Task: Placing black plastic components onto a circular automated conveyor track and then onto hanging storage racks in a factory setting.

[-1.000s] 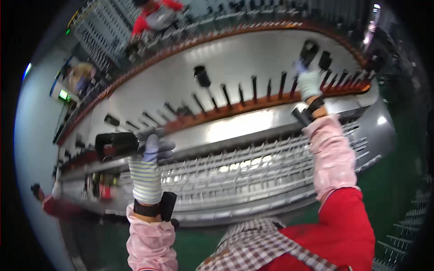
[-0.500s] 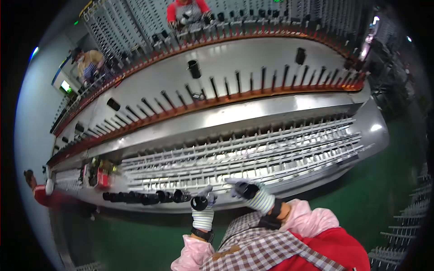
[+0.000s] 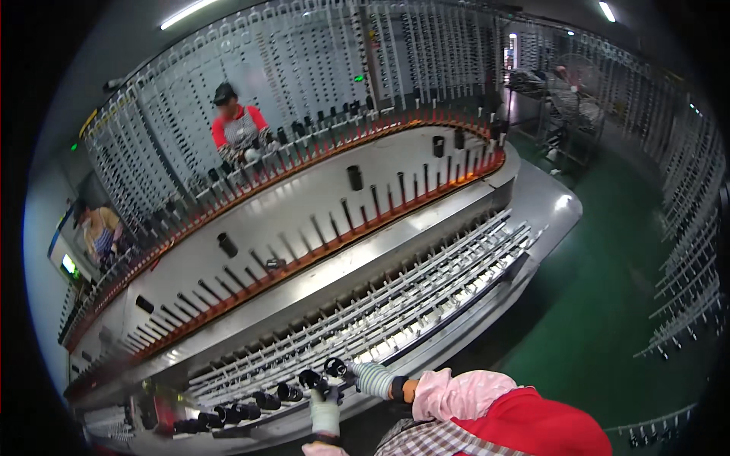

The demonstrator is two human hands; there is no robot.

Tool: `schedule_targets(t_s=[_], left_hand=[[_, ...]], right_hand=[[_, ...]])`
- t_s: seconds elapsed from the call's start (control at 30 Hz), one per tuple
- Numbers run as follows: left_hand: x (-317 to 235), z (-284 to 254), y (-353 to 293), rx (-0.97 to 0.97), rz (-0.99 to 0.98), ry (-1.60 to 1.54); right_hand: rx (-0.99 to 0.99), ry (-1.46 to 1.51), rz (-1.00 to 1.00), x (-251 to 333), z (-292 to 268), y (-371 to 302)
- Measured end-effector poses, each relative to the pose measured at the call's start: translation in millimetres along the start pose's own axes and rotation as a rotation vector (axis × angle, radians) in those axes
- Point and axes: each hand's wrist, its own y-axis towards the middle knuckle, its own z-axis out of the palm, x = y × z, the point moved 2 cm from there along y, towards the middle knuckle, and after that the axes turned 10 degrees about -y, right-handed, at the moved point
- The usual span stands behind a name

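Note:
My left hand (image 3: 325, 414), in a pale striped glove, is closed on a short black hollow cylinder (image 3: 310, 379) at the near edge of the metal table. Just right of it, my gloved right hand (image 3: 372, 378) grips a second black cylinder (image 3: 335, 367), its open end facing up. Both hands are close together, at the right end of a row of similar black cylinders (image 3: 266, 400) along the table's edge. The fingers are partly hidden behind the pieces. Beyond them lie white racks of rods with pegs (image 3: 395, 296).
A curved conveyor line with upright spindles (image 3: 365, 220) runs behind the racks, some spindles carrying black cylinders (image 3: 355, 178). A red box-like object (image 3: 163, 410) stands at the left. Two co-workers (image 3: 242, 129) are across the line. Hanging racks (image 3: 692, 281) line the right side.
The view has swung to the right and up. My right hand has come in beside the left with its black cylinder, and both are now at the row's end.

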Motion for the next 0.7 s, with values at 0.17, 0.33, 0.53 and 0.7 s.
schedule_targets(t_s=[0.17,0.33,0.53,0.7], left_hand=[[-28,-8,-59,0.344,-0.246,0.426],[-197,124,-116,0.553,0.374,0.386],[-221,269,-1,0.709,0.189,0.247],[-164,427,152,0.666,0.24,0.333]], right_hand=[[0.073,-0.054,-0.03,-17,6,5],[0.074,0.205,-0.217,-28,-17,-11],[0.546,0.211,-0.383,-43,-160,-23],[0.068,0.446,-0.346,-211,-234,7]])
